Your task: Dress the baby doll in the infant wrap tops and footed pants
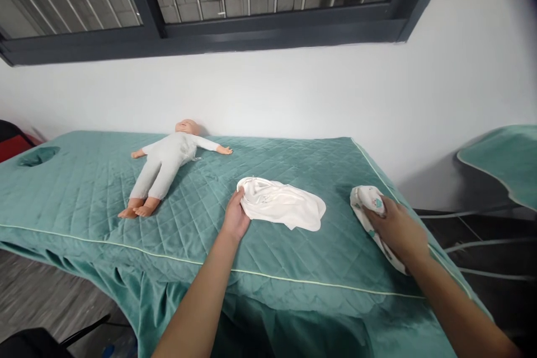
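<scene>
White cloth (283, 205): edge pinched in left grip (237, 216). Patterned cloth (366, 198): clamped in right grip (398, 230). Step, apparently: handling both; next move likely calls for steady holds.

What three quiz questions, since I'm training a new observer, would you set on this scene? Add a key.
1. True or false: on the green quilted cover, the doll's feet lie nearer the wall than its head does.

2. What does the right hand hold?
a) the window frame
b) a patterned cloth
c) a bottle

3. Fill in: as pictured, the left hand holds the plain white cloth at its ____ end (left or right).

Key: 1. False, its head is nearer; 2. b; 3. left.
</scene>
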